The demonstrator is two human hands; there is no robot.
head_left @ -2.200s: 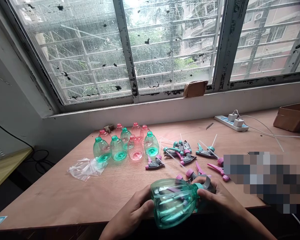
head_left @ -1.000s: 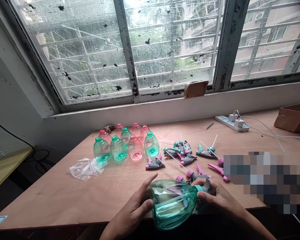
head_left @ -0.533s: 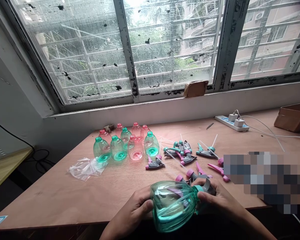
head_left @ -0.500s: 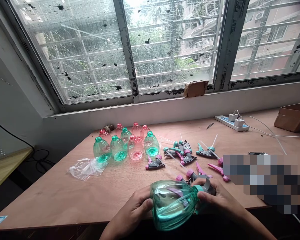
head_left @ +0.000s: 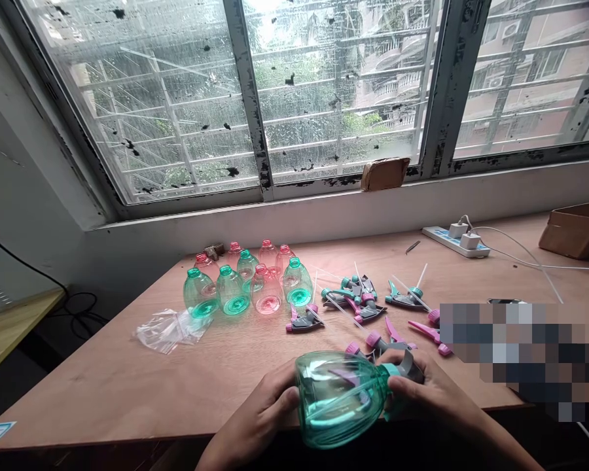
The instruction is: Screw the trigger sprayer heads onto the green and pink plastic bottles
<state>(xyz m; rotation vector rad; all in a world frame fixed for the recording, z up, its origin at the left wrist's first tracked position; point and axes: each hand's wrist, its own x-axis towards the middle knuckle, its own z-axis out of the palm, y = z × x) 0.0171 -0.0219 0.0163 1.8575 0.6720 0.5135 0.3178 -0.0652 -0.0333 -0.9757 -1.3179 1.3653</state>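
Observation:
I hold a clear green spray bottle [head_left: 336,399] on its side over the table's near edge, base toward me. My left hand [head_left: 262,418] grips the bottle's body from the left, fingers curled on it. My right hand [head_left: 429,392] is closed around the grey trigger spray head [head_left: 406,366] at the bottle's neck. A pink part shows through the green plastic.
Several green and pink empty bottles [head_left: 248,284] stand at the back of the wooden table [head_left: 127,386]. Loose trigger heads [head_left: 363,304] with dip tubes lie mid-table. Clear plastic bags [head_left: 169,327] lie left. A power strip [head_left: 454,239] and a cardboard box [head_left: 576,229] sit at the right.
My left fingers lifted off the bottle about a second ago, then closed on it again. The bottle has turned slightly in my hands. Nothing else moved.

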